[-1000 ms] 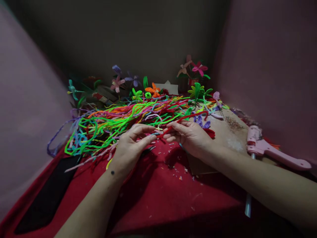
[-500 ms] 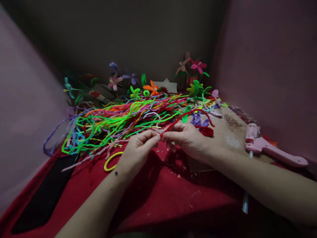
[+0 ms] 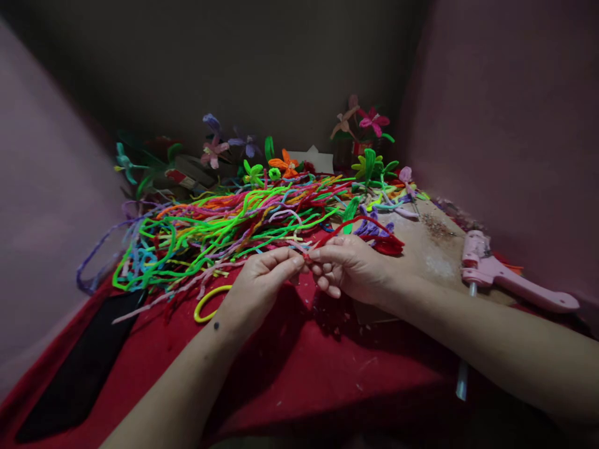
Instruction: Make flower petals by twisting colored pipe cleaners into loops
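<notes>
Between my two hands, over the front of the table, is a red pipe cleaner (image 3: 349, 224). My left hand (image 3: 269, 277) pinches its near end between thumb and forefinger. Right beside that pinch, the thumb and forefinger of my right hand (image 3: 349, 265) grip it too, with the other fingers curled below. Its free length arches up behind my right hand and bends to the right. Fingertips hide the exact spot being held. Just beyond my hands spreads a heap of coloured pipe cleaners (image 3: 224, 218). Red looped petals (image 3: 390, 244) and purple ones (image 3: 372, 222) lie behind my right hand.
A pink glue gun (image 3: 510, 277) with a clear glue stick lies to the right by a cardboard sheet (image 3: 416, 240). On the left are a black phone-like slab (image 3: 84, 368) and a yellow handle loop (image 3: 203, 305). Pipe-cleaner flowers (image 3: 285, 164) stand along the back.
The red pipe cleaner's free length has swung lower and partly behind my right hand. My right-hand fingers have shifted around the pinch. My left hand keeps its hold.
</notes>
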The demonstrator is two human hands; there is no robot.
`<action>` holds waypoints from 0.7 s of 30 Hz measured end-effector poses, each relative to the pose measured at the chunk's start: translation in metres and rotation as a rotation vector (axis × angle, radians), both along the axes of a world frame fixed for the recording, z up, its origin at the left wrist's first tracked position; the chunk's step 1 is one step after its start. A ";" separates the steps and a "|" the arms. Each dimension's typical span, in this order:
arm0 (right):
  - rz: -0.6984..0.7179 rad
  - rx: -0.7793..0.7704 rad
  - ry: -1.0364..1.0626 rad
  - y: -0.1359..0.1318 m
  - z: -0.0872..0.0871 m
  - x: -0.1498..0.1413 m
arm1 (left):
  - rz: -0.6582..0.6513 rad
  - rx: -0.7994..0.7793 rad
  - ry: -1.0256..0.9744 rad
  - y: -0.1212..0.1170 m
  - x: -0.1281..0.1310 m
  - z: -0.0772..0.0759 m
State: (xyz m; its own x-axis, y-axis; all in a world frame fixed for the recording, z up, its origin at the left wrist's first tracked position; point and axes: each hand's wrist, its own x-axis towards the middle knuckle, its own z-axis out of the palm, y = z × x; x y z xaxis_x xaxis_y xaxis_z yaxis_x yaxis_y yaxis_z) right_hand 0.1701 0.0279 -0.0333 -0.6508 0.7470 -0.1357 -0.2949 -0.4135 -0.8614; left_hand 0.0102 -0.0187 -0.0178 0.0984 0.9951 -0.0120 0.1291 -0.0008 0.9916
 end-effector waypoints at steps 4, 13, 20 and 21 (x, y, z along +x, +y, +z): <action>0.007 -0.020 0.005 0.000 0.001 0.001 | -0.037 0.020 0.030 0.000 -0.002 -0.001; -0.051 0.010 -0.037 0.001 -0.002 0.000 | -0.004 0.092 0.099 0.002 -0.003 0.004; -0.182 0.036 -0.011 0.011 -0.004 0.003 | 0.050 0.140 0.707 -0.020 -0.069 0.011; -0.179 0.034 -0.010 0.012 -0.004 0.003 | 0.007 0.130 0.819 -0.024 -0.077 0.007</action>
State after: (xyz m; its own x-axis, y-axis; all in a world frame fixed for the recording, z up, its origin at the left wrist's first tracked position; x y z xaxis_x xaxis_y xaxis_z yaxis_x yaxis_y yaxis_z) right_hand 0.1729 0.0395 -0.0371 -0.5056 0.8552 -0.1142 -0.3526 -0.3256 -0.8773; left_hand -0.0670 -0.0428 -0.0107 0.1021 0.9940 0.0384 0.8109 -0.1055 0.5756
